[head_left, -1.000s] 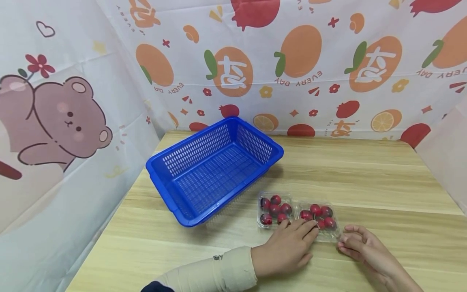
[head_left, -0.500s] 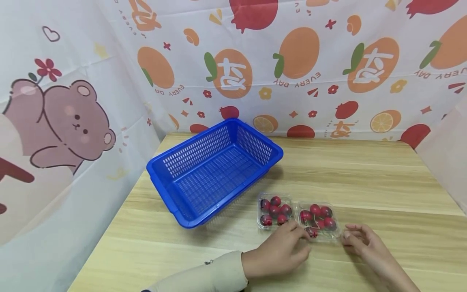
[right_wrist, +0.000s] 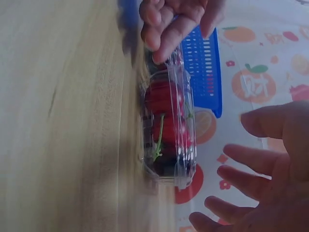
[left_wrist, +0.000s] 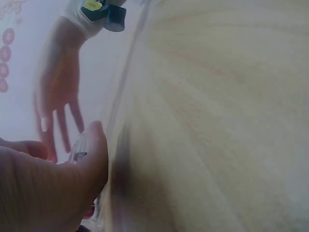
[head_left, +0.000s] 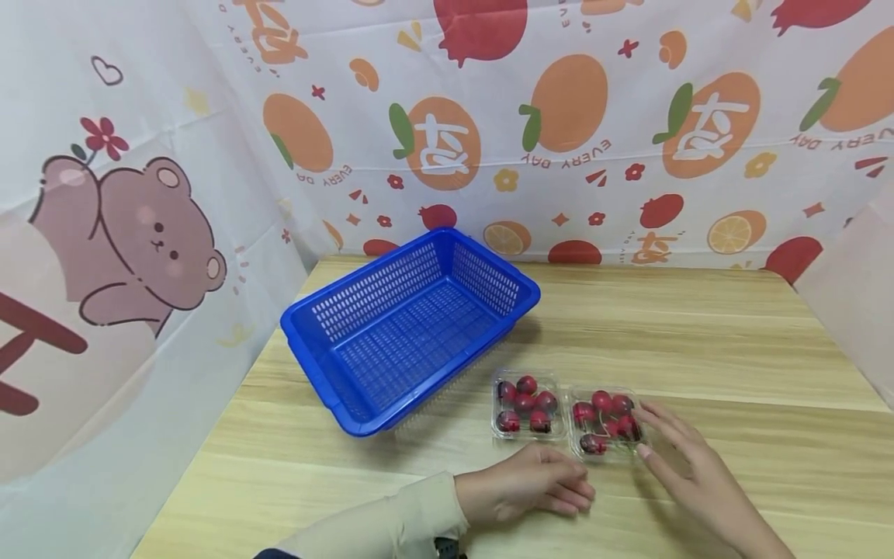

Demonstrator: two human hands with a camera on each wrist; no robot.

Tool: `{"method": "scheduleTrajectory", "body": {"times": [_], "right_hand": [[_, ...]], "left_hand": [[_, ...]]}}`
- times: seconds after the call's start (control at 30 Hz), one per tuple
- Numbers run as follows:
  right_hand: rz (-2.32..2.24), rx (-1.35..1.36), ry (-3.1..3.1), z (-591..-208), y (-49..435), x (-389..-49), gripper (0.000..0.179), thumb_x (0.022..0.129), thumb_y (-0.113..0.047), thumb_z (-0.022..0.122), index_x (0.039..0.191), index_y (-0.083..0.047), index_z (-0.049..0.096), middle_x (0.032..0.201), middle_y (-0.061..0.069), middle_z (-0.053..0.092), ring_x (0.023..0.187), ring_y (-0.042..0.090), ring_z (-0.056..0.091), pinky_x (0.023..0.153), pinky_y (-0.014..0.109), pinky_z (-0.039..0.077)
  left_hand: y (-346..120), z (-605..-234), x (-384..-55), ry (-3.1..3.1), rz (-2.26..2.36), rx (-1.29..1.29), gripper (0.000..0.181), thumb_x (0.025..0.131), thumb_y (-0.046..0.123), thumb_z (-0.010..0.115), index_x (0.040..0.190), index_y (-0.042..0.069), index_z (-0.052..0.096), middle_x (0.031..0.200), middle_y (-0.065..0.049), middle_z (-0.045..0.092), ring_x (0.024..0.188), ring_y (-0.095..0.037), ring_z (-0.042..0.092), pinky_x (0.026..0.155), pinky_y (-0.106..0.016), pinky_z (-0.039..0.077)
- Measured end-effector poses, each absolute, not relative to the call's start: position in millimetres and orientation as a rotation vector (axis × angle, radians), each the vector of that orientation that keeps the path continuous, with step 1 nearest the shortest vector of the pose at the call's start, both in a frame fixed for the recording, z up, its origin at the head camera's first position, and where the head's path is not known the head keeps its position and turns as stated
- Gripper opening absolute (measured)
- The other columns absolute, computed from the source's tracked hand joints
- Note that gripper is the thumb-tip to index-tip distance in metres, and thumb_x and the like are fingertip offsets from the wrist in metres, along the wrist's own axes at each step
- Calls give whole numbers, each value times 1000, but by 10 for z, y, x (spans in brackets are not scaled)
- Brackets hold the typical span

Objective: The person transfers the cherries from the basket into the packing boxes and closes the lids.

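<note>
Two clear plastic boxes of dark red cherries stand side by side on the table, lids shut: the left box (head_left: 525,405) and the right box (head_left: 606,423). In the right wrist view the right box (right_wrist: 169,128) shows a green stem among its cherries. My left hand (head_left: 527,483) is in front of the boxes, fingers loosely bent and nothing in them. My right hand (head_left: 687,470) is beside the right box, thumb and fingers spread at its right edge. In the right wrist view that hand (right_wrist: 263,179) looks open; contact with the box cannot be told.
A blue perforated plastic basket (head_left: 317,384) with nothing in it stands behind and left of the boxes. The wooden table (head_left: 733,334) ends at a fruit-print cloth (head_left: 499,101) at the back. A cloth with a bear print (head_left: 150,233) hangs on the left.
My left hand has drawn back off the right box towards the front and turned. My right hand has opened wider and moved up along the box's right edge. The boxes look nearly unmoved.
</note>
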State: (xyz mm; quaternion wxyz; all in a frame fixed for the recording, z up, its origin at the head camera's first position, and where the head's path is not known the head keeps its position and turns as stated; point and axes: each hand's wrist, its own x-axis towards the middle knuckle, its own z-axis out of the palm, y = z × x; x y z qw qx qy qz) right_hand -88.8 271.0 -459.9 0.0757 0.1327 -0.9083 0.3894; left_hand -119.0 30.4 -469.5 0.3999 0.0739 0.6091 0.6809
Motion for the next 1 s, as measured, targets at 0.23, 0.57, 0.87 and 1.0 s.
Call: {"method": "scheduleTrajectory", "body": {"times": [0.23,0.57,0.87,1.0], "right_hand": [[1114,568,-2727,-4611,2625,-920,41,91,-15,64,130,-8,57,148,19,38,135,56,19,91,80,18],[1072,609,-2808,-4630,2592,-928,36,91,-19,65,127,-15,62,146,14,44,134,54,24,89,77,27],[1089,631,-2778,-4658,2576,-928,35,91,-18,65,125,-15,63,145,16,44,133,56,23,91,76,25],[1076,628,-2780,-4662,2576,-929,35,91,-18,65,125,-14,64,145,16,44,134,55,23,91,75,26]], "left_hand": [[325,-4718,-1225,1535,1725,93,30,98,15,49,116,-8,57,106,-24,68,98,-30,68,84,-36,54],[413,-4747,-1283,1526,1788,20,27,99,17,49,109,-7,58,100,-22,69,95,-32,68,82,-37,55],[468,-4787,-1281,1527,1820,-8,26,99,13,48,105,-9,60,97,-23,69,94,-33,69,80,-38,55],[479,-4787,-1285,1525,1827,-15,26,99,14,49,103,-8,61,97,-23,69,93,-32,69,80,-37,55]]}}
